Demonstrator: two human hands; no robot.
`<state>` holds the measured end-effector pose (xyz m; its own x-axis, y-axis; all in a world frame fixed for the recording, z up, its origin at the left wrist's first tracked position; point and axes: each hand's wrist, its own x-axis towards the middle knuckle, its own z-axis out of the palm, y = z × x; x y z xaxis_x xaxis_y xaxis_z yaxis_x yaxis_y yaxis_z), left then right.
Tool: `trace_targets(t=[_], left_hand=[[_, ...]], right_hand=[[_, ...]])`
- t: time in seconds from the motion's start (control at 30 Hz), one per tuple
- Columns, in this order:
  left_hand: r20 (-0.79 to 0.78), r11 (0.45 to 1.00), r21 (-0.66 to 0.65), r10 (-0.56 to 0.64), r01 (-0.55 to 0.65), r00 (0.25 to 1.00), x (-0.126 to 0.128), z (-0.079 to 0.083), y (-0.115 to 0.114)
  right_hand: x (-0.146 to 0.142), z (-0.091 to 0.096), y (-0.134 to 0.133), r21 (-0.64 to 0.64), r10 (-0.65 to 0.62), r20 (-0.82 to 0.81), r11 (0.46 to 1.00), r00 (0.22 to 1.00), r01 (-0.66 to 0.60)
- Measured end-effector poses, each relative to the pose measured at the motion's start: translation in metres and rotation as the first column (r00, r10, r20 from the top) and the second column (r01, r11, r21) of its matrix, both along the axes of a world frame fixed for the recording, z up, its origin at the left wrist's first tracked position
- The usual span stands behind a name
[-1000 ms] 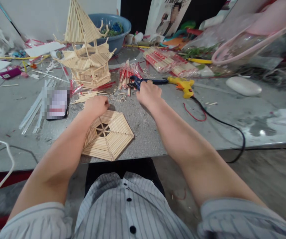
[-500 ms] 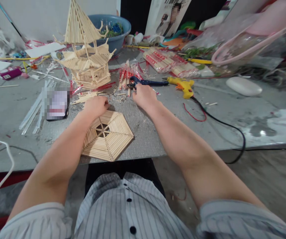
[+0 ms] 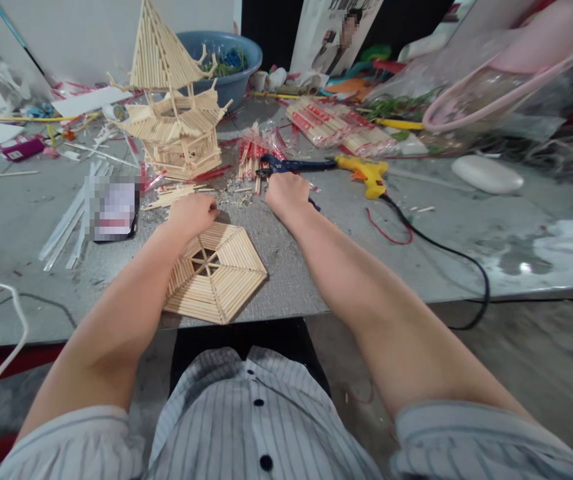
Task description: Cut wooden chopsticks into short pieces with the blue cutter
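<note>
The hexagonal stick panel (image 3: 241, 273) lay flat at the near edge of the tabletop (image 3: 296, 287), an opening at its middle crossed by thin spokes. At its far left side rested the left hand (image 3: 193, 212), fingers curled; whether that grip held anything could not be told. Farther from the near edge, the right hand (image 3: 288, 193) covered part of the blue-handled pliers (image 3: 309, 165), its fingers hidden, so whether the grip was closed on them could not be told. A yellow glue gun (image 3: 366, 172) lay just beside the pliers, toward the tabletop's right edge. Toward the far edge stood a stick pagoda (image 3: 161, 60).
</note>
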<state>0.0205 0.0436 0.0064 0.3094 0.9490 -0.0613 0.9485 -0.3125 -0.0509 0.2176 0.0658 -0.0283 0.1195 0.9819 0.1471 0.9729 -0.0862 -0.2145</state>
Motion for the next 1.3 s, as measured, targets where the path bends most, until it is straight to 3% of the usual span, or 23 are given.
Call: trace_targets(t=[0.3,0.67,0.8,0.97,1.07,1.13,1.2,1.3], left_hand=[[0.026,1.0,0.002,-0.004,0.004,1.0,-0.001,-0.002,0.001],[0.037,1.0,0.01,-0.008,0.008,0.999,-0.003,-0.004,0.003],[0.082,0.997,0.066,0.04,-0.045,0.996,-0.002,-0.003,0.001],[0.269,0.985,0.146,0.052,-0.094,0.962,0.0,0.001,0.0],[0.463,0.989,0.115,0.032,-0.095,0.886,0.003,0.003,0.0],[0.633,0.997,0.023,0.047,-0.08,0.773,0.004,0.004,0.0],[0.752,0.992,-0.118,0.12,-0.046,0.649,0.006,0.005,-0.001],[0.814,0.946,-0.322,0.259,0.033,0.52,0.007,0.006,-0.003]], right_hand=[[-0.002,-0.002,0.002,0.024,-0.034,0.057,0.999,0.998,0.033],[0.003,-0.006,0.01,0.136,-0.058,-0.074,0.988,0.996,0.068],[0.006,-0.007,0.011,0.27,0.003,-0.216,0.961,0.976,0.056],[0.004,-0.011,0.015,0.485,0.157,-0.397,0.872,0.904,0.062],[-0.007,-0.008,0.006,0.572,0.318,-0.419,0.82,0.85,-0.025],[-0.019,-0.004,-0.007,0.598,0.435,-0.367,0.787,0.822,-0.15],[-0.031,0.0,-0.022,0.583,0.532,-0.26,0.751,0.805,-0.308],[-0.047,0.005,-0.041,0.502,0.609,-0.118,0.719,0.785,-0.482]])
